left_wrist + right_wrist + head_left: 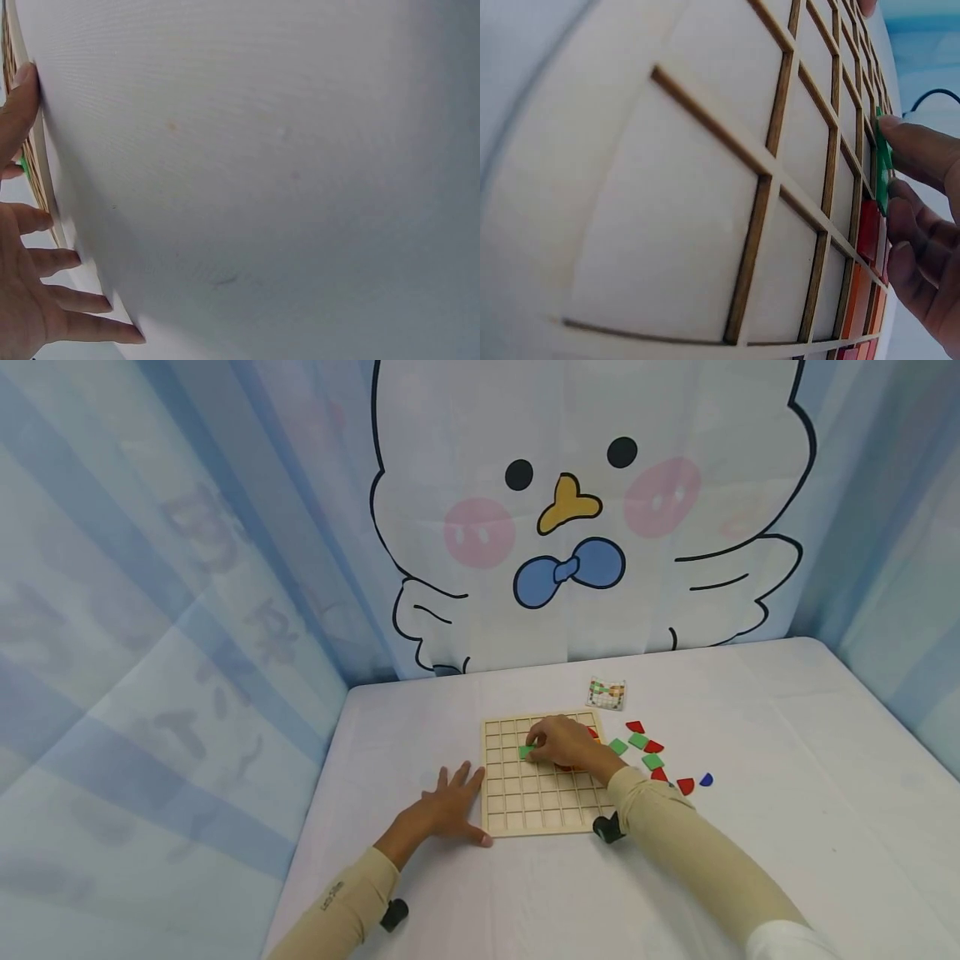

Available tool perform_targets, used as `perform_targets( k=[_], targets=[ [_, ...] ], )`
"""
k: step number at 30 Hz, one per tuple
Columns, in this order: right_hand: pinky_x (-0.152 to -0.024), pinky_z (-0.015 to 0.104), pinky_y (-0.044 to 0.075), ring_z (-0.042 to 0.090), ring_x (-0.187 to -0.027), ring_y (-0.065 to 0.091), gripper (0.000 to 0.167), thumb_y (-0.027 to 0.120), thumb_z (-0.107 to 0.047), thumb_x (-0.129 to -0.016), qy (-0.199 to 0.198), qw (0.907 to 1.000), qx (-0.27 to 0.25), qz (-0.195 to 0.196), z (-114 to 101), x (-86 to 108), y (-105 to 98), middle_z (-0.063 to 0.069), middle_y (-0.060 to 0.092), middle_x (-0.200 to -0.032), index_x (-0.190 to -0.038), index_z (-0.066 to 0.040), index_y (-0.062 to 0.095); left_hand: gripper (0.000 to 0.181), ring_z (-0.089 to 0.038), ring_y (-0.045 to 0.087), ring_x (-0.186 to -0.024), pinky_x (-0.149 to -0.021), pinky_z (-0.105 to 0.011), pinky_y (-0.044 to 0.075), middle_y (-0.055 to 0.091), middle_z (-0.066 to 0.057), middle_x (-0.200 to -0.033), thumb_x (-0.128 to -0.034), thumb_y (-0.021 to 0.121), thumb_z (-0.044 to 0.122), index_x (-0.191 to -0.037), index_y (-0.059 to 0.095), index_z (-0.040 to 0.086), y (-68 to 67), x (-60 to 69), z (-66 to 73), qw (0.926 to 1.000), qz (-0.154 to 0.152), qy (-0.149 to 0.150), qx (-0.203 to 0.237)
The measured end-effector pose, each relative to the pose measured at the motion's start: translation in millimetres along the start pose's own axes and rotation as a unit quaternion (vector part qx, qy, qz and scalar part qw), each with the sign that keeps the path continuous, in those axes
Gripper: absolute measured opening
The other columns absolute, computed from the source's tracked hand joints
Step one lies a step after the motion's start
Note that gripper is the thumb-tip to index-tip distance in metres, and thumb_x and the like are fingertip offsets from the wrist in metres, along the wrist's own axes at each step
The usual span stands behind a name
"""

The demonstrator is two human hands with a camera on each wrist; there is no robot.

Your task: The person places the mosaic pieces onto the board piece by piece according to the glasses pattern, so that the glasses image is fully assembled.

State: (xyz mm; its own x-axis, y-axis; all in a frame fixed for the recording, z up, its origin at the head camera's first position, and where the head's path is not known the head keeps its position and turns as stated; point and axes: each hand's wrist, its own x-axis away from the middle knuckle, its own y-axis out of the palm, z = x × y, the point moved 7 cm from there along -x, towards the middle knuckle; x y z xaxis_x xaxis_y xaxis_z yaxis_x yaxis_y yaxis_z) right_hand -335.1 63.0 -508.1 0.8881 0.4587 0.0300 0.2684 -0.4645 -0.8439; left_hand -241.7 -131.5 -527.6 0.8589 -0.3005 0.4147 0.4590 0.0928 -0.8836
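A square wooden grid board lies on the white table. My right hand is over its upper part, pinching a green square tile between thumb and fingers at the grid. The right wrist view shows red pieces and orange pieces set in cells near that hand; in the head view the hand and forearm hide most of them. At the board's left side my left hand lies with fingers spread, its thumb by the lower left corner and its fingertips along the edge.
Right of the board lie several loose green tiles, red pieces with a curved side, and a blue half-round piece. A small patterned card lies behind the board. Printed curtains hang around the table.
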Motion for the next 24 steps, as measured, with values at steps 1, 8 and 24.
perform_targets(
  k=[1,8,24],
  targets=[
    [-0.075,0.036,0.054,0.015,-0.089,0.067,0.022,0.081,-0.033,-0.085,-0.001,1.0,0.0,-0.002,-0.1,-0.5,0.3,-0.002,0.074,-0.096,-0.101,-0.018,0.078,0.117,-0.054,0.011,-0.15,-0.105,-0.077,0.031,0.014,-0.014,-0.169,-0.0715,0.084,0.058,-0.161,0.022,0.018,-0.1,0.2,0.0,1.0,0.0,0.0,0.0],
    [-0.075,0.035,0.053,0.015,-0.088,0.065,0.021,0.08,-0.032,-0.086,-0.005,0.9998,-0.005,-0.016,-3.7,-1.4,0.6,-0.002,0.072,-0.094,-0.102,-0.018,0.079,0.116,-0.053,0.01,-0.151,-0.106,-0.077,0.03,0.013,-0.014,-0.169,-0.0727,0.084,0.057,-0.162,0.021,0.018,-0.9,1.3,2.2,1.0,-0.006,0.0,0.005],
    [-0.086,0.042,0.054,0.021,-0.098,0.065,0.035,0.079,-0.031,-0.087,-0.022,0.9992,-0.01,-0.031,-8.6,5.3,-5.5,0.002,0.072,-0.104,-0.117,-0.013,0.074,0.116,-0.053,0.01,-0.151,-0.105,-0.077,0.03,0.014,-0.014,-0.169,-0.0717,0.085,0.057,-0.161,0.022,0.018,-1.9,2.4,0.8,1.0,-0.002,-0.002,0.006]
  ],
)
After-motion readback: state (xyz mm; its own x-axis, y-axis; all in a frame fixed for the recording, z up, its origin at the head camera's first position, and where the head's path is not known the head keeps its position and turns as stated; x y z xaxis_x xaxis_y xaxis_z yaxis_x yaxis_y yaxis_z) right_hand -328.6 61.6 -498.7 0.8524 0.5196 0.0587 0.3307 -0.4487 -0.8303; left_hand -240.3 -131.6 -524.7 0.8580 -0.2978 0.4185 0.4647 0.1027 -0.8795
